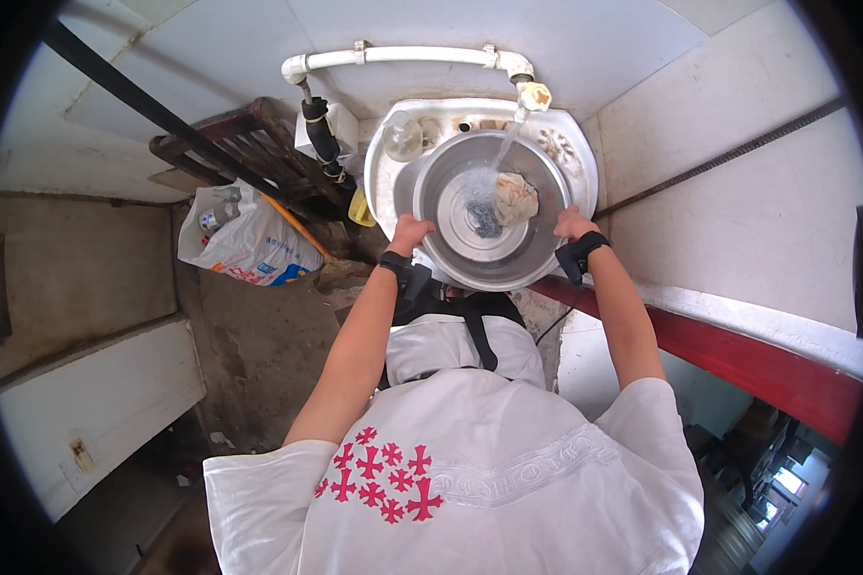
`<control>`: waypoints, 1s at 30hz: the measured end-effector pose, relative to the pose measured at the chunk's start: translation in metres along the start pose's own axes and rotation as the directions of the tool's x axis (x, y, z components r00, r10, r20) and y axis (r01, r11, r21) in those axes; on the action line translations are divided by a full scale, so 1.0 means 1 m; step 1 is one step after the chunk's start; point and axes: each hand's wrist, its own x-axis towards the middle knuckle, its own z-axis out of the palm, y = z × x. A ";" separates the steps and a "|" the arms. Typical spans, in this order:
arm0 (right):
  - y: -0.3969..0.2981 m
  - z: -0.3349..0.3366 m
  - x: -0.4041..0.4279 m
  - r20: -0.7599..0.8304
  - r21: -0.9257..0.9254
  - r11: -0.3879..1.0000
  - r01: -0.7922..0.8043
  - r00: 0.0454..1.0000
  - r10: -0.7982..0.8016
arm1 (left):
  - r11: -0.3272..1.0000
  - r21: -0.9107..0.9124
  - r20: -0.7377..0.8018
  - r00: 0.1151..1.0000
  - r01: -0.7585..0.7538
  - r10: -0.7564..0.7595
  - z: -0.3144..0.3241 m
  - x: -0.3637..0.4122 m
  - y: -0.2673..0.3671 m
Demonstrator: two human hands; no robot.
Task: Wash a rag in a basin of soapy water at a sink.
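Note:
My left hand [411,231] grips the near left rim of a round stainless steel basin [551,171], with the thumb over the edge. On the opposite side my right hand [574,223] holds the basin's right rim. The basin sits over a white ceramic washbasin [585,159]. Water [507,147] runs from a tap [533,98] into it. A crumpled beige cloth [516,199] lies inside, right of the splash. Beside it is a small dark grey-blue item [484,218], blurred by the water.
A glass jar [403,138] stands on the sink's back left. White pipe [431,55] crosses the wall. Leftward are a stuffed plastic bag [259,244], a dark wooden rack [259,136], a yellow container [360,208] and an orange-handled broom [298,226]. A red beam [733,345] runs along the right.

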 end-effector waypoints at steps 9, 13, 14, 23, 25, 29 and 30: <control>0.000 0.002 0.004 0.008 0.017 1.000 -0.012 1.000 0.012 | 0.999 -0.042 0.025 1.000 0.012 -0.011 0.000 -0.003 0.002; 0.000 0.003 0.005 0.011 0.026 1.000 -0.014 1.000 0.014 | 0.998 -0.051 -0.018 1.000 -0.021 0.020 0.001 -0.005 0.003; 0.000 0.003 0.006 0.010 0.027 1.000 -0.015 1.000 0.015 | 0.997 -0.074 -0.004 1.000 -0.019 0.018 0.001 -0.006 0.004; -0.001 0.002 0.004 0.011 0.044 0.999 -0.013 1.000 0.012 | 0.998 0.001 -0.008 0.998 0.061 -0.061 0.000 0.006 -0.006; 0.001 0.004 0.005 0.012 0.051 0.999 -0.019 1.000 0.018 | 0.998 -0.012 0.003 0.998 0.060 -0.060 0.002 0.000 0.002; 0.000 0.003 0.004 0.009 0.060 0.998 -0.018 1.000 0.018 | 0.989 -0.148 0.006 1.000 -0.018 0.019 0.001 -0.006 0.001; 0.001 0.004 0.004 0.009 0.062 0.998 -0.019 1.000 0.019 | 0.989 -0.146 0.007 1.000 -0.017 0.019 0.001 -0.007 0.002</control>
